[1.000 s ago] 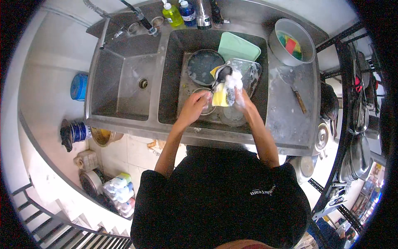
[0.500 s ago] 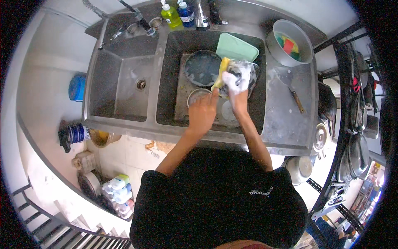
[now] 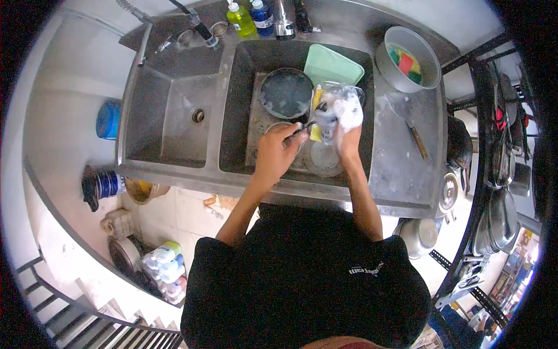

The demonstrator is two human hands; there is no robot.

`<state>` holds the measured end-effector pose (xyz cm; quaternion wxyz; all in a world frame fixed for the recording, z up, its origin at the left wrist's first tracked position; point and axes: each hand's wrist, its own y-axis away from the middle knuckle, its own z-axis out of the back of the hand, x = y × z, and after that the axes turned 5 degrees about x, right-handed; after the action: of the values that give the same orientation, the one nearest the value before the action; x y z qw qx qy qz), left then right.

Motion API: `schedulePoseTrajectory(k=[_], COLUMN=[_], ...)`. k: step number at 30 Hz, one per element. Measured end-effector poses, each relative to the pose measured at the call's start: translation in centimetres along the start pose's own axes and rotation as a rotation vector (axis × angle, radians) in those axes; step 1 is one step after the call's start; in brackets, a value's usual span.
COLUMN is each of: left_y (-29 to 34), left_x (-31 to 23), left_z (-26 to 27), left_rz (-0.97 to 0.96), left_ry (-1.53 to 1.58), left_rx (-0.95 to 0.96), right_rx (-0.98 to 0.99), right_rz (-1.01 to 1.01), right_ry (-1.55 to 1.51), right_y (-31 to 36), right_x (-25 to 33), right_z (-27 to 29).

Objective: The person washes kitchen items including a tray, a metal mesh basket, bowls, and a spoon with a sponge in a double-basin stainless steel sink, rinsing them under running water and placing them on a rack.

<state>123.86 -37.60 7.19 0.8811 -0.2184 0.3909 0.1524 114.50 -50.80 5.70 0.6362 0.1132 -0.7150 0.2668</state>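
Over the right-hand sink basin [image 3: 229,125], my left hand [image 3: 276,152] pinches a thin dark stick-like piece [image 3: 307,126], perhaps a utensil's handle. It runs toward the lather at my right hand [image 3: 350,119], which is covered in white suds. My right hand is closed on a yellow sponge [image 3: 317,134]; the foam hides what else its fingers touch. A clear container [image 3: 343,88] shows just beyond the suds. To the left lies a round dark pan [image 3: 285,96] with soapy water in it. Below my hands are a round pale dish [image 3: 322,160] and a bowl partly hidden by my left hand.
A pale green tray [image 3: 334,65] leans at the basin's back. On the right counter stand a grey tub [image 3: 427,58] with coloured sponges and a spatula [image 3: 415,136]. Yellow-green [image 3: 241,20] and blue [image 3: 263,20] pump bottles line the back. Left is a second basin [image 3: 180,131].
My left hand has drawn back from the sponge and now pinches the thin dark piece. My right hand, with sponge and suds, has shifted slightly right and toward me.
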Motion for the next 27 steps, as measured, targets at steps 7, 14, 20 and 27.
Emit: schedulePoseTrajectory(k=[7,14,20,27], left_y=[-0.9,-1.7,-2.5,-2.1], left_x=[-1.7,-1.7,-1.3,-0.3], left_z=[1.2,0.2,0.3,-0.8], left_rz=[0.340,0.168,0.207,0.218], left_ry=[0.562,0.275,0.027,0.184], left_rx=[0.243,0.026,0.014,0.013], right_rx=[-0.384,0.037,0.000,-0.232], right_rz=[0.305,0.622,0.308,-0.138], right_ry=[0.252,0.958,0.425,-0.287], right_y=[0.2,0.6,1.6,-1.1], right_x=[0.7,0.8,-0.7,2.4], right_z=[0.2,0.7,0.9,3.2])
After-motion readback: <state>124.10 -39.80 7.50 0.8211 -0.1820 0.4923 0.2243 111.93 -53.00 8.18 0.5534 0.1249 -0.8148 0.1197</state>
